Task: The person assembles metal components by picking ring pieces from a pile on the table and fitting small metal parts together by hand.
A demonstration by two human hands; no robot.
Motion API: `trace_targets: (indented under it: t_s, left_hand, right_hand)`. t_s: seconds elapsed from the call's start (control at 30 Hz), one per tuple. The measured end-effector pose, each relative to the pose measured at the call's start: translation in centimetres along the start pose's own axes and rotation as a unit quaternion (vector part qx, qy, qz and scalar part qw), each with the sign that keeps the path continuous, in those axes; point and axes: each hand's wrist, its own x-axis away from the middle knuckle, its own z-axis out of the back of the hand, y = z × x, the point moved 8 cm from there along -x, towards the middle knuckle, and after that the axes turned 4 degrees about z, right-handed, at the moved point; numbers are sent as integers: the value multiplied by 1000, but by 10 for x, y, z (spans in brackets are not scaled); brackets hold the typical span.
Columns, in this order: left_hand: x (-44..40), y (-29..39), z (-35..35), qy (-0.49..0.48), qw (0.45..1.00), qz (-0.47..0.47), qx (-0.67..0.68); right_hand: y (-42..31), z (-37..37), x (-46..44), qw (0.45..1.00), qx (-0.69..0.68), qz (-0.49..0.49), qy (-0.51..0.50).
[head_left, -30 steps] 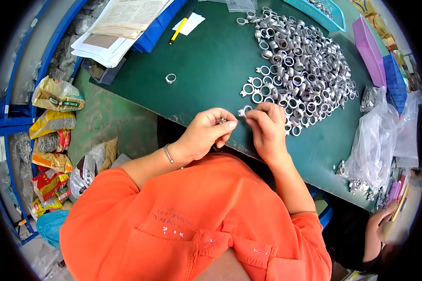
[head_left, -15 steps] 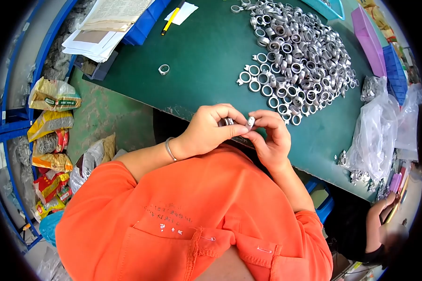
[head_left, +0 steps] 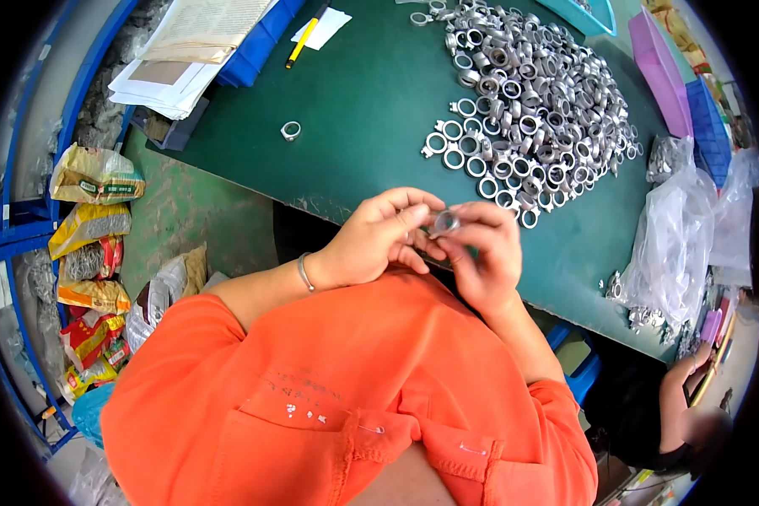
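Observation:
Just past the table's near edge, my right hand [head_left: 491, 253] pinches a small grey metal ring [head_left: 446, 222] between thumb and fingers, its round opening facing up toward me. My left hand [head_left: 375, 236], with a bracelet at the wrist, is close against the ring's left side. Its fingers are curled, and a small glint shows among them, too blurred to name. A large heap of similar metal rings [head_left: 535, 118] with small lugs covers the right of the green table [head_left: 346, 110]. One single ring [head_left: 291, 131] lies apart on the left.
A yellow marker [head_left: 296, 52] and white paper lie at the back, beside a blue bin [head_left: 257, 51] with papers. Clear plastic bags [head_left: 670, 244] and small metal parts stand at the right edge. Another person's arm [head_left: 673, 405] is at lower right. Sacks [head_left: 97, 173] fill the left shelf.
The ring in my right hand has turned from edge-on to showing its opening. My left fingers have shifted and spread a little; the metal piece visible in them before is mostly hidden.

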Motion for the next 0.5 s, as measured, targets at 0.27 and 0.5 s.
trace_targets:
  t_s: [0.27, 0.5]
  left_hand:
    - [-2, -13, 17, 22, 997, 68, 19]
    - [-2, 7, 19, 49, 997, -32, -53]
  right_hand:
    - [29, -8, -33, 915, 398, 1, -69]
    - [24, -5, -24, 980, 192, -40, -36]
